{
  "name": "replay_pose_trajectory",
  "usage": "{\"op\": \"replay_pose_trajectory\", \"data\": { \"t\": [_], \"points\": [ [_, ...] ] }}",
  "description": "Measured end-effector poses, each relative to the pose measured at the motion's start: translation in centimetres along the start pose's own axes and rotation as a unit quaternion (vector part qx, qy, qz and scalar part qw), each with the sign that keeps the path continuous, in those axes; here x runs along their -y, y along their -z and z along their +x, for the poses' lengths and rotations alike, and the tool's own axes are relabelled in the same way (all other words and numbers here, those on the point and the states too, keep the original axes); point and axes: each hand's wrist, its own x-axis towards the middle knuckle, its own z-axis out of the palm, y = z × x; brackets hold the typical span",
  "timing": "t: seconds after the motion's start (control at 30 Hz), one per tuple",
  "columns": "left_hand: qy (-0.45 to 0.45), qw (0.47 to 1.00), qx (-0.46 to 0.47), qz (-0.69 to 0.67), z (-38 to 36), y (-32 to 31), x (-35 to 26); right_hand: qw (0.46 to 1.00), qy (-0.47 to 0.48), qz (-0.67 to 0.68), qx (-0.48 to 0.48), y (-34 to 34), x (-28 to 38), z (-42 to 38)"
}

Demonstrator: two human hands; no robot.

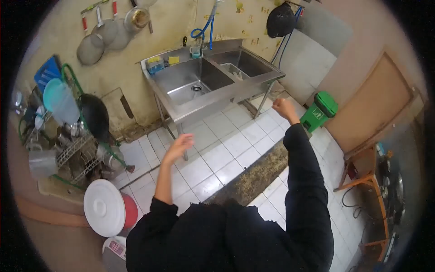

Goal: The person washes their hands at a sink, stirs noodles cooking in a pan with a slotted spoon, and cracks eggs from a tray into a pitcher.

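My left hand (179, 148) is raised over the white tiled floor (217, 154), below the left front of a steel double sink (199, 102). Its fingers are apart and it holds nothing that I can see. On the right, my right hand (284, 109) is up in front of the sink's right end, near a green bin (320, 111). Its fingers are curled into a fist, and whether anything is inside is hidden. Black sleeves cover both arms. Neither hand touches the sink.
A dish rack (74, 154) with plastic containers stands at the left, above a red bucket with a white lid (104, 206). Strainers (90, 49) hang on the wall. An orange-framed stand (376, 181) is at the right, and a drain strip (253, 179) crosses the floor.
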Motion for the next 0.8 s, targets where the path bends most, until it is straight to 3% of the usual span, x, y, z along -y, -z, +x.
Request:
{"op": "replay_pose_trajectory", "data": {
  "t": [0.03,0.1,0.2,0.23,0.37,0.5,0.57,0.67,0.8],
  "points": [
    [0.031,0.999,0.034,0.013,3.8,-1.9,-2.4,1.0,0.002,-0.028,0.013,-0.6,-2.1,3.2],
    [-0.095,0.993,0.074,-0.01,12.5,-4.4,-2.5,0.999,0.002,-0.034,0.038,-1.2,-5.2,9.6],
    [-0.089,0.994,0.062,0.028,22.7,-5.7,-2.4,0.997,0.011,-0.05,0.061,-5.5,-10.7,20.7],
    [-0.092,0.994,0.05,0.025,25.7,-5.7,-2.7,0.995,0.066,-0.03,0.069,-6.1,-11.8,24.4],
    [0.014,0.998,-0.048,-0.037,33.5,-5.0,-2.4,0.99,0.109,-0.054,0.067,-12.0,-13.8,40.9],
    [0.111,0.979,-0.146,-0.087,39.6,-3.1,-1.4,0.987,0.11,-0.089,0.075,-21.6,-11.2,55.8],
    [0.106,0.975,-0.167,-0.105,43.8,-1.4,-0.2,0.981,0.172,-0.074,0.05,-24.9,-8.1,60.6],
    [0.113,0.967,-0.205,-0.102,51.3,1.2,2.3,0.979,0.166,-0.102,0.056,-29.9,-5.0,67.2],
    [0.153,0.94,-0.231,-0.199,61.3,0.5,3.5,0.978,0.182,-0.09,0.04,-37.0,-4.8,74.8]
  ]
}}
